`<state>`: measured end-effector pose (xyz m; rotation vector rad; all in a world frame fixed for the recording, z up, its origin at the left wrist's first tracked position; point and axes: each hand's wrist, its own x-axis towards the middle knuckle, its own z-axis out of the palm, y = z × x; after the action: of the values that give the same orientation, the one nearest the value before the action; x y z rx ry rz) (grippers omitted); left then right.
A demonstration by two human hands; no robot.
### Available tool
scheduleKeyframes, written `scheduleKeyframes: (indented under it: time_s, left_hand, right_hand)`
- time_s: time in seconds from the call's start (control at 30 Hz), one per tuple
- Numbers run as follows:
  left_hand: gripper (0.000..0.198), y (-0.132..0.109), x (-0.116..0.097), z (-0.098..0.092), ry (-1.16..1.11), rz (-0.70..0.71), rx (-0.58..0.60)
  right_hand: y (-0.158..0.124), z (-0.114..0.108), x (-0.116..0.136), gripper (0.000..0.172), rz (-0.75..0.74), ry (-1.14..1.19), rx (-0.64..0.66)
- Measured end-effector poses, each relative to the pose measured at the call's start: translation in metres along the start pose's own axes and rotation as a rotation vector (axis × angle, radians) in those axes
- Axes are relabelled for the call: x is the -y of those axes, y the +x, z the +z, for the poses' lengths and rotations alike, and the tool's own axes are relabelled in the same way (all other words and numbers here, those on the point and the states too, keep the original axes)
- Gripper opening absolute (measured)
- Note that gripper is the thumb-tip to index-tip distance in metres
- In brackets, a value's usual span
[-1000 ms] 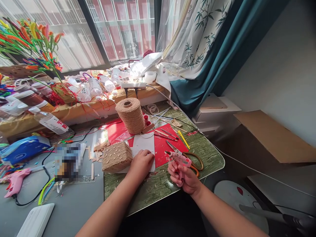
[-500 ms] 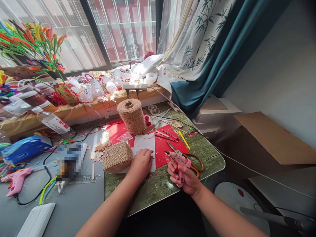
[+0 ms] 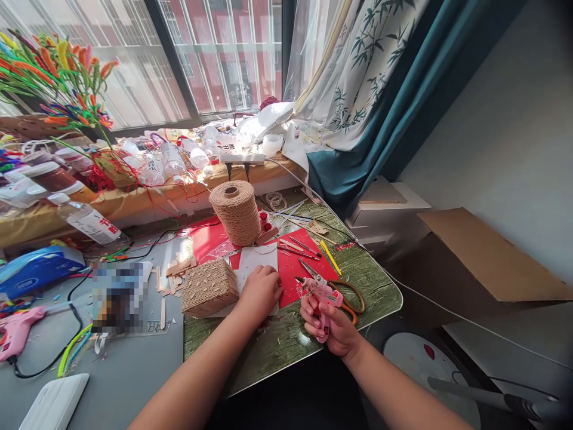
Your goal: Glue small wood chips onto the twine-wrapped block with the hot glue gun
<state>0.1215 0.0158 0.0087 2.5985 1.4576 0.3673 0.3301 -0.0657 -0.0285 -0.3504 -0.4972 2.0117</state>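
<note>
My right hand [image 3: 333, 328] is wrapped around a pink hot glue gun [image 3: 319, 292], its dark nozzle pointing up and left. Just behind it lie scissors [image 3: 347, 294] with brown handles. My left hand [image 3: 260, 291] rests on a light grey card [image 3: 256, 260], its fingers bent together over the card; whatever they pinch, if anything, is hidden. To the left of that wrist stands a twine-wrapped box [image 3: 209, 288] with small pale flakes set on its top. Under the card and tools is red paper [image 3: 290, 280].
A big spool of twine [image 3: 235, 214] stands behind the card. Brushes [image 3: 301, 248] and a yellow pen [image 3: 330, 257] lie on the right. Wooden sticks [image 3: 179, 269], a second pink glue gun [image 3: 20, 333] and a blue case [image 3: 42, 270] are on the left. A power strip [image 3: 242, 159] sits on the sill.
The fingers of my left hand have curled in and shifted slightly on the card. My right hand still holds the glue gun. The whole view has moved a little.
</note>
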Motion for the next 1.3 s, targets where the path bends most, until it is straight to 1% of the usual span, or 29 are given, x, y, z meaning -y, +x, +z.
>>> scheduleKeyframes:
  time_s: [0.17,0.27,0.33,0.43,0.5,0.6,0.67,0.77,0.87,0.97,1.07,1.2,1.3]
  left_hand:
    - [0.008,-0.008,0.003,-0.004,-0.123,0.07,-0.121]
    - [0.011,-0.013,0.004,-0.012,-0.121,0.058,-0.164]
    - [0.016,-0.016,0.004,-0.017,-0.079,0.06,-0.137]
    - [0.016,-0.018,-0.003,-0.018,0.041,0.075,-0.047]
    - [0.016,-0.019,-0.012,-0.014,0.118,0.06,-0.008]
    - [0.018,-0.02,-0.023,-0.006,0.169,0.026,0.009]
    - [0.016,-0.019,-0.028,-0.001,0.162,0.031,0.02]
    - [0.013,-0.016,-0.029,0.003,0.11,0.02,0.043]
    - [0.016,-0.013,-0.028,0.005,0.062,-0.029,0.055]
    - [0.017,-0.013,-0.027,0.007,0.072,-0.006,0.054]
    - [0.016,-0.021,-0.028,0.008,0.058,0.024,0.028]
    - [0.015,-0.035,-0.025,0.008,-0.02,-0.028,0.032]
    - [0.016,-0.039,-0.021,0.008,-0.063,-0.063,0.031]
  right_hand:
    - [0.0,0.0,0.0,0.025,0.002,-0.011,-0.003]
    - [0.0,-0.001,0.0,0.024,0.006,-0.006,-0.008]
    - [-0.001,-0.001,0.0,0.024,0.01,0.003,-0.005]
    - [0.0,-0.001,0.0,0.023,0.012,0.011,0.005]
    - [0.001,0.0,0.0,0.022,0.005,0.007,0.008]
    - [0.001,0.0,0.0,0.023,0.009,-0.006,0.012]
    - [0.001,0.002,0.001,0.024,0.014,-0.015,0.002]
    - [0.0,0.004,0.001,0.025,0.012,-0.022,-0.029]
    - [0.0,0.005,0.0,0.024,0.011,-0.019,-0.046]
    - [0.0,0.004,-0.001,0.023,0.018,-0.018,-0.044]
    - [0.0,0.003,-0.002,0.022,0.012,-0.015,-0.045]
    - [0.0,0.004,-0.002,0.022,0.014,-0.006,-0.046]
    - [-0.001,0.005,-0.002,0.022,0.018,-0.009,-0.051]
